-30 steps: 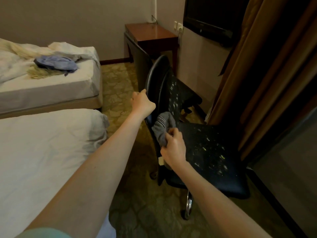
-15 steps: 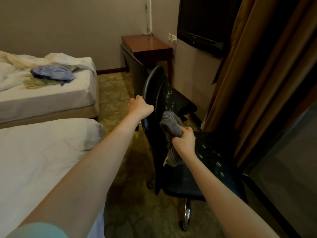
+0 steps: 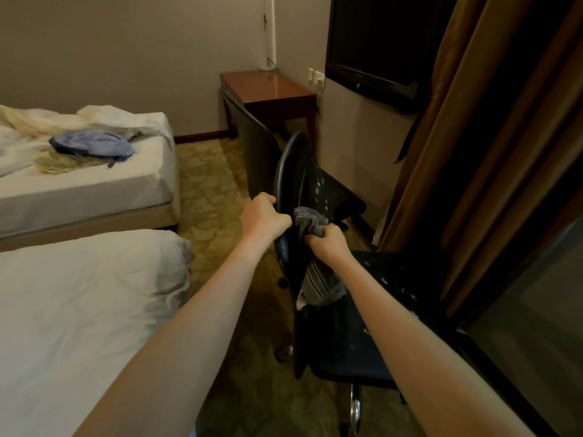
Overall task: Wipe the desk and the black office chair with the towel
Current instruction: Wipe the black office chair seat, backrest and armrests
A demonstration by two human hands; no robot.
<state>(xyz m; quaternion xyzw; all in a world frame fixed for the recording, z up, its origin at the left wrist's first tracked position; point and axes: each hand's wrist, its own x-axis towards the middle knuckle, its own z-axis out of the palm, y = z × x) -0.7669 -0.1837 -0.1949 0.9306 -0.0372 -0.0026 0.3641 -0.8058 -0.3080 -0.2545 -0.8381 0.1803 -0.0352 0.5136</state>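
While the left hand (image 3: 263,216) curls around the edge of the black office chair (image 3: 291,171) backrest, the right hand (image 3: 328,244) grips the grey towel (image 3: 307,220) bunched against the backrest's inner face, its striped end hanging toward the speckled seat; the wooden desk (image 3: 271,89) stands beyond

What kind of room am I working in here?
Probably a hotel twin room: a near bed and a far bed in white linen side by side, a wall-mounted TV beside a small wooden desk, and heavy brown curtains.
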